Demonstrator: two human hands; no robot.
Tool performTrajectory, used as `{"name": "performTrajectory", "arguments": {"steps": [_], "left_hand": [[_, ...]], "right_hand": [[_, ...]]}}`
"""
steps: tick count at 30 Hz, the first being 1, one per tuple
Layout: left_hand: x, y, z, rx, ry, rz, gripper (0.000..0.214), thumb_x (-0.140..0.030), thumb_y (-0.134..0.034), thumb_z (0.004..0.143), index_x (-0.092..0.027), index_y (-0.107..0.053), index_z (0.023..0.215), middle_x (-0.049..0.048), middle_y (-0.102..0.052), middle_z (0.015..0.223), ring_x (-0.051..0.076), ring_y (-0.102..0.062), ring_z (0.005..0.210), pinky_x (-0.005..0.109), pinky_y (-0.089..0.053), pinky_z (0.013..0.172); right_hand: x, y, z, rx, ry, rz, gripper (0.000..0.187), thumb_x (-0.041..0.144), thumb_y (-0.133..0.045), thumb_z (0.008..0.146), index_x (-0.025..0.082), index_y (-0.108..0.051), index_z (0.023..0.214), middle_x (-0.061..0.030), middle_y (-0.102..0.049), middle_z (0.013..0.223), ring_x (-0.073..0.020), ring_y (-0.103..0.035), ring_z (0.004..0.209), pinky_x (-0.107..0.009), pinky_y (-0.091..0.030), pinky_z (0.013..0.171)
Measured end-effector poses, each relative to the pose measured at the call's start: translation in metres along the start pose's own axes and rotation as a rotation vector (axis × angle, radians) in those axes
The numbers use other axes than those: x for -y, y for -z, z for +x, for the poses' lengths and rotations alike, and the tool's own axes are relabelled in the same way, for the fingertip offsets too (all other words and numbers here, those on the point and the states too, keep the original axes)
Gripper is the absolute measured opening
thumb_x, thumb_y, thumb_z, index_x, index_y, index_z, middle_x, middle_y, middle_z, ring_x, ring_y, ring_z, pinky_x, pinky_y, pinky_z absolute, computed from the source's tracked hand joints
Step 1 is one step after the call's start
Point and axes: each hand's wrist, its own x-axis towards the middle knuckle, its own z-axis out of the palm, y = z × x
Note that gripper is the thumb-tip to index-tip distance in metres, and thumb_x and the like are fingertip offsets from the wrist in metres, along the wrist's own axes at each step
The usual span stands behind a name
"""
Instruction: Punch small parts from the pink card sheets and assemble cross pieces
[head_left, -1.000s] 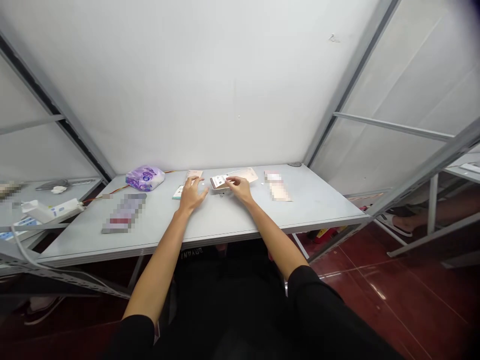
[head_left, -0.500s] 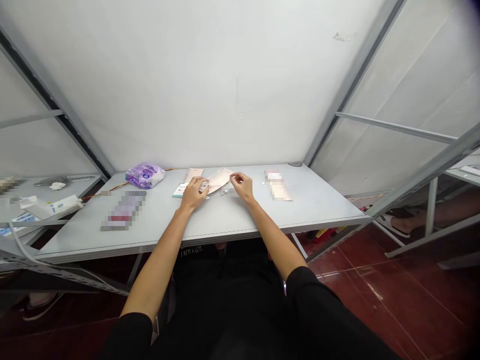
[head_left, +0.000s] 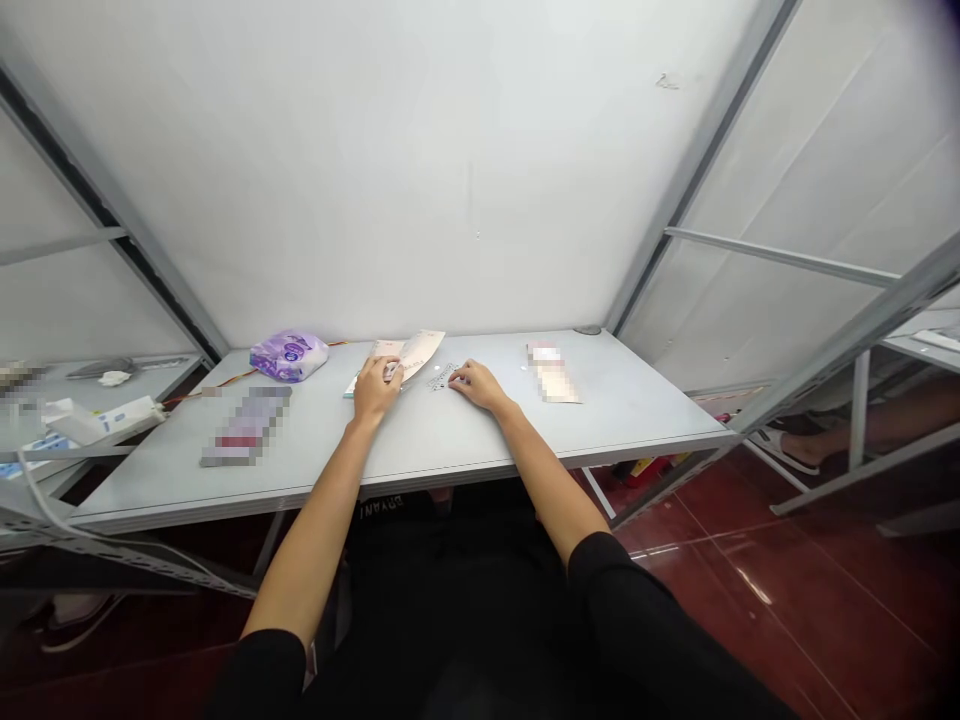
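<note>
My left hand (head_left: 375, 390) is closed on a pale pink paper sheet (head_left: 424, 350), whose far end rises off the table and curves to the right. Partly under that hand is another pale card (head_left: 385, 348), and a teal edge shows beside it. My right hand (head_left: 478, 386) rests low over the table, its fingertips pinched at the right edge of a small clear sheet (head_left: 436, 378) with dark print. How firmly they grip it is hard to see. The clear sheet lies between my two hands.
Left on the grey table (head_left: 442, 440) are a purple tissue pack (head_left: 289, 356) and a blurred flat packet (head_left: 247, 426). A blurred pale card (head_left: 555, 374) lies to the right. A metal frame and white panels enclose the table; a dark object (head_left: 587, 330) sits in the back corner.
My right hand has let go of the pink sheet's right end and come down to the clear sheet. The pink sheet has swung up and left in my left hand.
</note>
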Motion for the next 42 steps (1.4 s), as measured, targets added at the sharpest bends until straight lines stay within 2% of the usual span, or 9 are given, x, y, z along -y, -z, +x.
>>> {"name": "performTrajectory", "arguments": {"steps": [6, 11, 18, 20, 24, 28, 32, 36, 42], "left_hand": [[-0.001, 0.001, 0.0, -0.02, 0.013, 0.014, 0.029, -0.039, -0.058, 0.091, -0.023, -0.073, 0.11, 0.0078, -0.067, 0.113, 0.025, -0.067, 0.102, 0.039, -0.052, 0.098], [-0.001, 0.001, 0.001, -0.015, 0.0, 0.034, 0.028, -0.038, -0.058, 0.091, -0.023, -0.073, 0.109, 0.0081, -0.067, 0.113, 0.025, -0.066, 0.102, 0.04, -0.052, 0.098], [0.002, 0.001, 0.001, -0.023, 0.026, 0.037, 0.027, -0.04, -0.059, 0.09, -0.024, -0.074, 0.105, 0.0081, -0.07, 0.108, 0.026, -0.067, 0.102, 0.042, -0.052, 0.097], [0.002, 0.001, 0.001, 0.011, 0.002, 0.023, 0.027, -0.039, -0.058, 0.089, -0.023, -0.074, 0.103, 0.0081, -0.072, 0.108, 0.026, -0.067, 0.103, 0.042, -0.051, 0.098], [-0.005, -0.001, -0.002, 0.133, -0.151, -0.049, 0.028, -0.04, -0.056, 0.091, -0.022, -0.073, 0.104, 0.0079, -0.073, 0.11, 0.025, -0.067, 0.104, 0.04, -0.051, 0.1], [-0.014, -0.004, -0.007, 0.244, -0.267, -0.099, 0.028, -0.042, -0.056, 0.092, -0.023, -0.072, 0.105, 0.0069, -0.074, 0.108, 0.024, -0.067, 0.104, 0.038, -0.051, 0.1], [-0.017, -0.007, -0.009, 0.252, -0.249, -0.108, 0.028, -0.04, -0.054, 0.093, -0.022, -0.072, 0.105, 0.0066, -0.074, 0.108, 0.023, -0.067, 0.104, 0.037, -0.052, 0.097], [-0.015, -0.002, -0.006, 0.121, -0.164, -0.038, 0.028, -0.039, -0.053, 0.094, -0.023, -0.071, 0.107, 0.0071, -0.072, 0.113, 0.024, -0.066, 0.109, 0.036, -0.051, 0.101], [-0.008, 0.012, 0.001, -0.1, 0.004, 0.148, 0.029, -0.034, -0.056, 0.091, -0.023, -0.069, 0.115, 0.0107, -0.066, 0.121, 0.029, -0.061, 0.116, 0.042, -0.047, 0.106]], "right_hand": [[0.0, -0.002, -0.003, -0.09, 0.039, 0.054, 0.012, 0.025, -0.065, 0.096, 0.02, -0.076, 0.1, -0.0052, -0.058, 0.11, -0.0122, -0.054, 0.076, -0.029, -0.048, 0.084], [0.0, -0.002, 0.001, -0.211, 0.068, 0.17, 0.014, 0.025, -0.063, 0.097, 0.02, -0.076, 0.093, -0.0055, -0.061, 0.099, -0.0148, -0.059, 0.079, -0.032, -0.052, 0.085], [0.013, 0.002, 0.003, -0.668, 0.13, 0.266, 0.027, 0.041, -0.058, 0.1, 0.021, -0.076, 0.095, -0.0086, -0.065, 0.098, -0.0206, -0.064, 0.089, -0.036, -0.057, 0.084], [0.018, -0.001, 0.003, -0.654, 0.186, 0.246, 0.026, 0.04, -0.059, 0.101, 0.022, -0.077, 0.096, -0.0087, -0.066, 0.099, -0.0208, -0.065, 0.091, -0.036, -0.056, 0.085], [0.023, -0.011, 0.005, -0.461, 0.277, 0.17, 0.022, 0.034, -0.061, 0.1, 0.022, -0.078, 0.093, -0.0078, -0.068, 0.098, -0.019, -0.065, 0.09, -0.033, -0.055, 0.087], [0.02, -0.014, 0.006, -0.298, 0.253, 0.081, 0.016, 0.025, -0.066, 0.096, 0.021, -0.079, 0.088, -0.0069, -0.072, 0.094, -0.018, -0.066, 0.087, -0.031, -0.054, 0.084], [0.024, -0.011, 0.004, -0.231, 0.227, 0.052, 0.012, 0.023, -0.068, 0.094, 0.023, -0.08, 0.091, -0.0067, -0.077, 0.097, -0.0215, -0.068, 0.097, -0.036, -0.052, 0.096], [0.029, -0.003, 0.004, -0.47, 0.02, 0.255, 0.02, 0.032, -0.059, 0.098, 0.023, -0.077, 0.099, -0.0084, -0.076, 0.109, -0.0231, -0.067, 0.108, -0.038, -0.05, 0.102], [-0.003, 0.021, 0.007, -0.885, -0.612, 0.913, 0.054, 0.036, -0.054, 0.092, 0.03, -0.045, 0.146, -0.0107, -0.054, 0.144, -0.0142, -0.074, 0.09, -0.029, -0.058, 0.081]]}}
